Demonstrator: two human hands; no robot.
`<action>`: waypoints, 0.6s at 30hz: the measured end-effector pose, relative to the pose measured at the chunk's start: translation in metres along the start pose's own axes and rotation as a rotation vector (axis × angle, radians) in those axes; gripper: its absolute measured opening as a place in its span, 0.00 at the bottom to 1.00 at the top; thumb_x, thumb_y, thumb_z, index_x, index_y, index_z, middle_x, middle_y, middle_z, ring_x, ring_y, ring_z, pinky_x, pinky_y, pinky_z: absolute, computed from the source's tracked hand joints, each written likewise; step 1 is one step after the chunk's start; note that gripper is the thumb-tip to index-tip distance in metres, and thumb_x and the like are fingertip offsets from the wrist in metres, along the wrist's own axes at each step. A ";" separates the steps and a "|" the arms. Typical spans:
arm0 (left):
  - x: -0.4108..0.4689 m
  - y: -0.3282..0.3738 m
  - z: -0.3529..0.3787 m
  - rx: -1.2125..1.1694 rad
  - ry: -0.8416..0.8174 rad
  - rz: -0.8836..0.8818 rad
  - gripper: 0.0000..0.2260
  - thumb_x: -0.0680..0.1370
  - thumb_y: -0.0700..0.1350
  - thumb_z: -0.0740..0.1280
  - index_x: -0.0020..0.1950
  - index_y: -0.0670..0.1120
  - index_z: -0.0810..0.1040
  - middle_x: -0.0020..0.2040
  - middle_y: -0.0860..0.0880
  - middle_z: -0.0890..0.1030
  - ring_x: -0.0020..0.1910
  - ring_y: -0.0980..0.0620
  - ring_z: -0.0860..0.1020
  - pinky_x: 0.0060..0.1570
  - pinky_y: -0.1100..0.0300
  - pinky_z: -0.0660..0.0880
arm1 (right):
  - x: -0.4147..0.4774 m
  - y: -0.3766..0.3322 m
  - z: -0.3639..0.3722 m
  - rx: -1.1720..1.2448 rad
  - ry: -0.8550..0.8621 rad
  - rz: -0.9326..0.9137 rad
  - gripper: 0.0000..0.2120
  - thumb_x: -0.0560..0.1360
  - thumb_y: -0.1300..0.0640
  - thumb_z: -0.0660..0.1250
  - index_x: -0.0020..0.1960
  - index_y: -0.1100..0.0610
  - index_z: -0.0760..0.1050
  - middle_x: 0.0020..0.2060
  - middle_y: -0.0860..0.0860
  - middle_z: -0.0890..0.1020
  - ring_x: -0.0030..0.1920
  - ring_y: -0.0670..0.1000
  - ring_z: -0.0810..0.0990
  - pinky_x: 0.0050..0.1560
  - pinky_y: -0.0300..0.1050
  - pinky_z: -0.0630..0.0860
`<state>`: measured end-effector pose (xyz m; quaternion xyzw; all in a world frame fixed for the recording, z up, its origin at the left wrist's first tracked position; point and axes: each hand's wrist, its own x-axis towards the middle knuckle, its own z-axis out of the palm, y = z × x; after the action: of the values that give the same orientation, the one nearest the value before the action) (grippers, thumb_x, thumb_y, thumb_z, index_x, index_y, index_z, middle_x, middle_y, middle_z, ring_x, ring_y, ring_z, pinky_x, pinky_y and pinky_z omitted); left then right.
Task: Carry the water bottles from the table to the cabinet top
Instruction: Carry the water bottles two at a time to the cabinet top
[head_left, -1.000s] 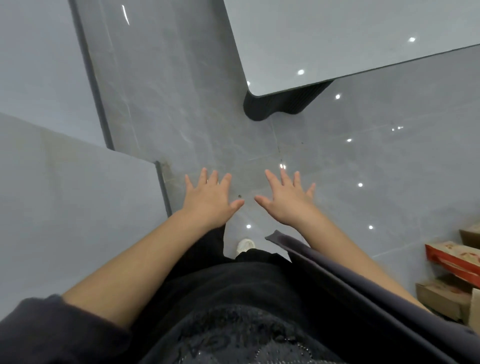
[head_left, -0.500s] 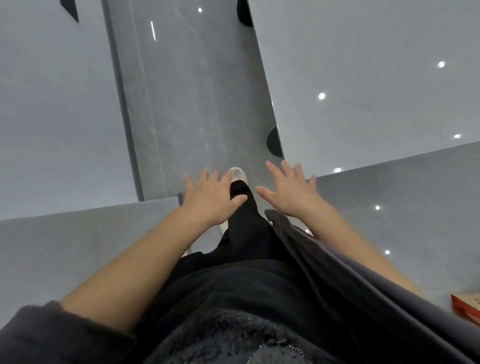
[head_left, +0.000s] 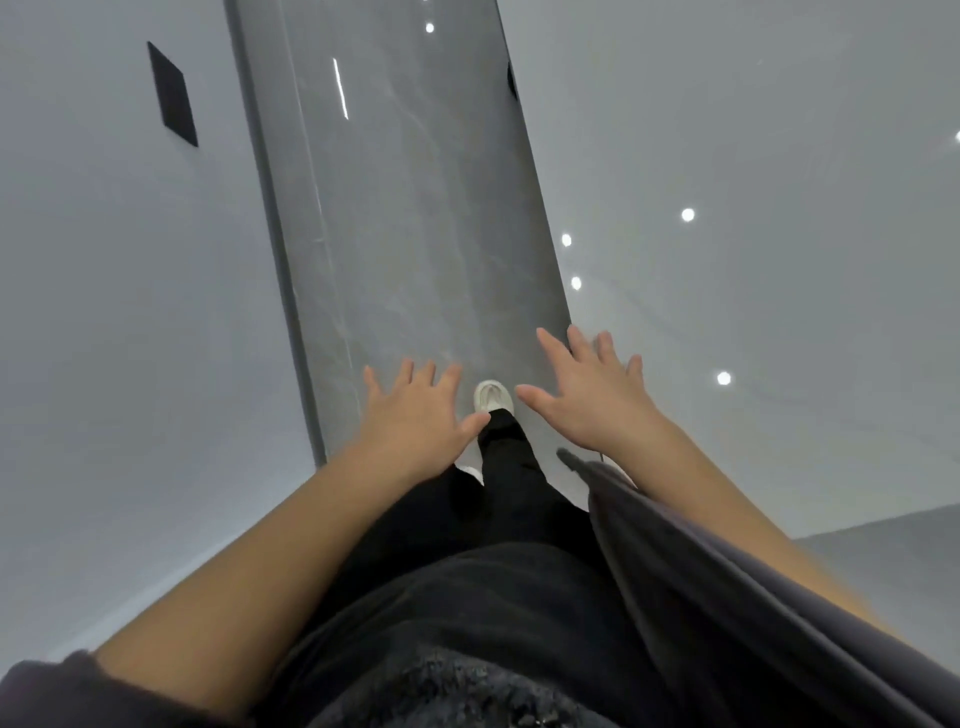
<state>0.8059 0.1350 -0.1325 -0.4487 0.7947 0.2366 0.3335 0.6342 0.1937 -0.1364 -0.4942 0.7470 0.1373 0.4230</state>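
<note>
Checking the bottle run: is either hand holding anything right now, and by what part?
Nothing is held. The left hand and right hand are both empty, fingers spread.

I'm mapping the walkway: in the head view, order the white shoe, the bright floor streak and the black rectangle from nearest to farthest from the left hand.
1. White shoe, just right of the left hand, by its thumb.
2. Bright floor streak, well ahead, upper middle.
3. Black rectangle, far upper left.

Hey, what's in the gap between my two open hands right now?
In the head view, between the left hand and right hand lie the toe of a white shoe and a black trouser leg, over the glossy grey floor.
</note>
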 end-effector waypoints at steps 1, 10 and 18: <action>0.009 -0.003 -0.009 -0.009 -0.004 -0.002 0.31 0.79 0.65 0.51 0.78 0.50 0.54 0.76 0.48 0.61 0.77 0.46 0.54 0.72 0.35 0.47 | 0.008 -0.004 -0.009 0.003 -0.001 0.001 0.34 0.80 0.37 0.51 0.80 0.45 0.42 0.80 0.53 0.45 0.78 0.61 0.40 0.74 0.67 0.42; 0.092 -0.035 -0.096 0.082 -0.051 0.195 0.32 0.79 0.65 0.50 0.79 0.51 0.53 0.77 0.49 0.59 0.78 0.47 0.51 0.72 0.37 0.45 | 0.061 -0.032 -0.072 0.127 0.035 0.159 0.35 0.80 0.36 0.52 0.80 0.47 0.42 0.80 0.51 0.46 0.79 0.61 0.40 0.75 0.67 0.43; 0.169 -0.084 -0.206 0.249 -0.070 0.403 0.31 0.80 0.64 0.51 0.79 0.50 0.51 0.78 0.47 0.57 0.78 0.45 0.50 0.73 0.37 0.44 | 0.115 -0.084 -0.120 0.379 0.055 0.374 0.35 0.79 0.36 0.53 0.80 0.47 0.43 0.80 0.51 0.46 0.79 0.60 0.42 0.74 0.67 0.44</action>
<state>0.7497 -0.1388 -0.1272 -0.2280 0.8792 0.2140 0.3595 0.6290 0.0073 -0.1342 -0.2632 0.8490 0.0571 0.4547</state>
